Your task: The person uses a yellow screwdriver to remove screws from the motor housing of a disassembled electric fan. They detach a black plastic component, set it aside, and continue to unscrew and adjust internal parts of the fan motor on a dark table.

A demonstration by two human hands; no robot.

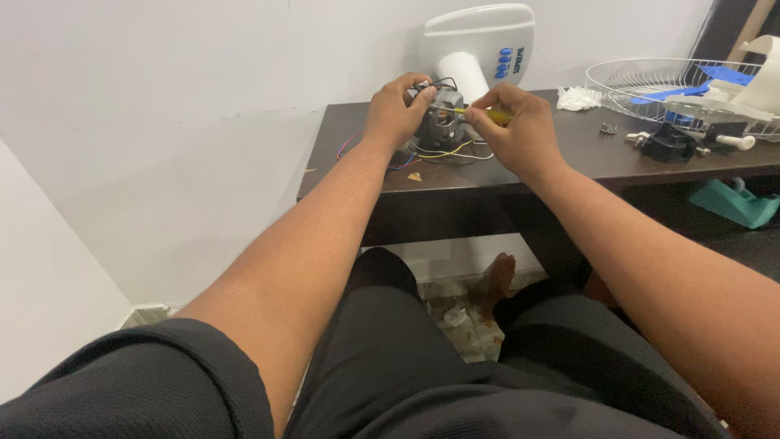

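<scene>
Seemingly motor (443, 122) btwn both hands' fingers (422, 93), on table (585, 150).

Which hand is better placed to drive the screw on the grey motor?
Probably the right hand: it already holds the yellow-handled screwdriver with its tip at the grey metal motor. The left hand grips the motor.
</scene>
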